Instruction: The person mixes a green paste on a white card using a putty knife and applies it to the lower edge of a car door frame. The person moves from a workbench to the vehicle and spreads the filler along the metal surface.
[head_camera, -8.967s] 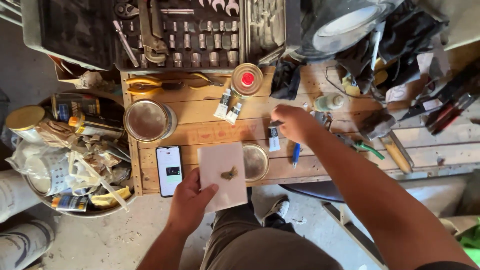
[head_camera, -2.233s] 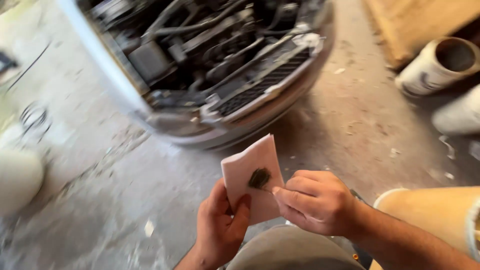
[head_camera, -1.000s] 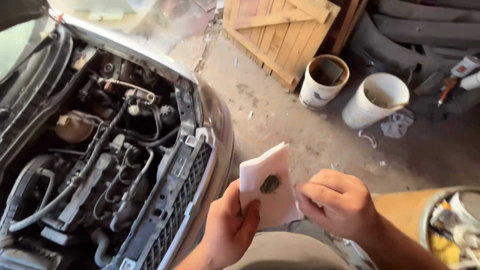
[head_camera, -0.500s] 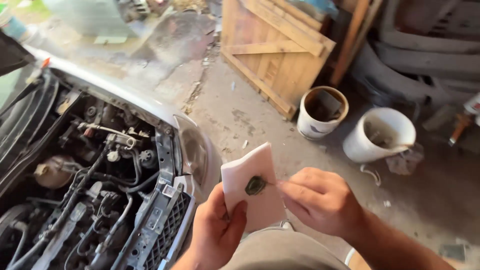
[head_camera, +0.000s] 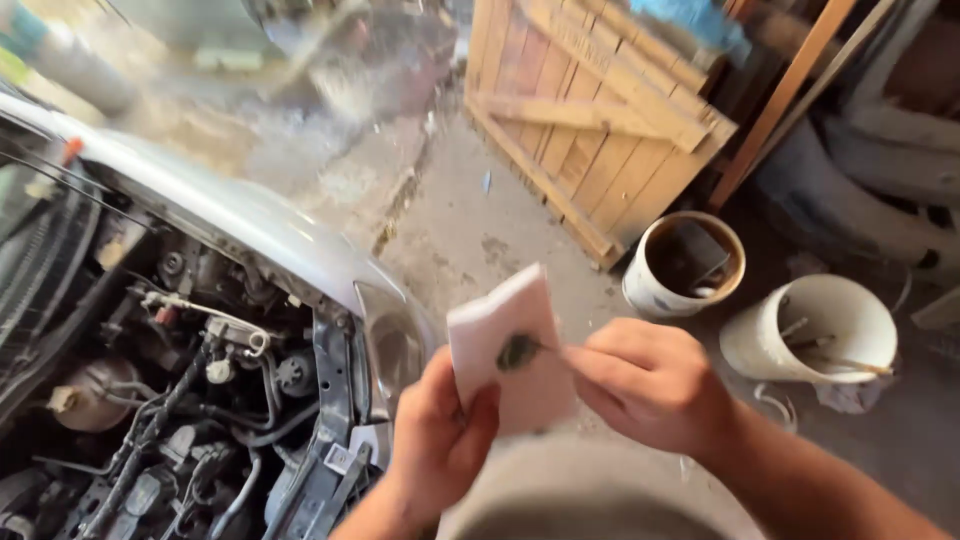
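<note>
**Inspector:** Start at the left.

**Assistant:** Open engine bay (head_camera: 170, 400) of a silver car, hoses and caps exposed, headlamp (head_camera: 395, 350) at the corner. Compared with half a second ago the car sits lower-left in view; the head has turned, not the car.

**Inspector:** Hands?

**Assistant:** Left hand (head_camera: 440, 440) grips the lower edge of a pale card (head_camera: 505, 350), thumb across its face. The card is upright, centre frame, above the person's lap. Right hand (head_camera: 650, 385) is curled, fingertips at a small dark blob (head_camera: 518, 351) on the card. Whether it pinches a thin tool is too blurred to tell.

**Inspector:** Change there?

**Assistant:** None of note. Grip and card match the earlier frames, so the work on the blob appears ongoing.

**Inspector:** Right side?

**Assistant:** Wooden pallet (head_camera: 590, 120), then two buckets (head_camera: 685, 265) (head_camera: 810, 330) on concrete.
</note>
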